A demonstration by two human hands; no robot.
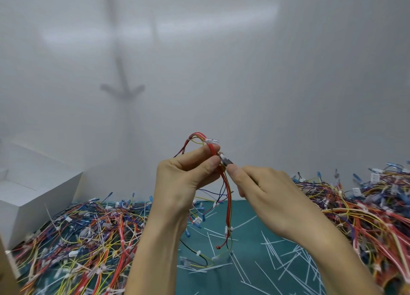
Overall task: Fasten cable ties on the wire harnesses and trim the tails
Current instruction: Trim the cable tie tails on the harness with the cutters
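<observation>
I hold a wire harness (228,197) of red, yellow and dark wires up above the green mat (241,279). My left hand (184,177) pinches the bundle near its looped top, just under a clear connector (211,141). My right hand (261,190) grips a small dark-tipped cutter (226,161), whose tip touches the bundle beside my left thumb. Most of the tool is hidden in my fist. A white cable tie (228,229) sits lower on the hanging wires.
Big heaps of coloured harnesses lie on the left (77,239) and on the right (366,206). Several cut white tie tails (277,257) litter the mat between them. A white box (33,194) stands at the far left against a white wall.
</observation>
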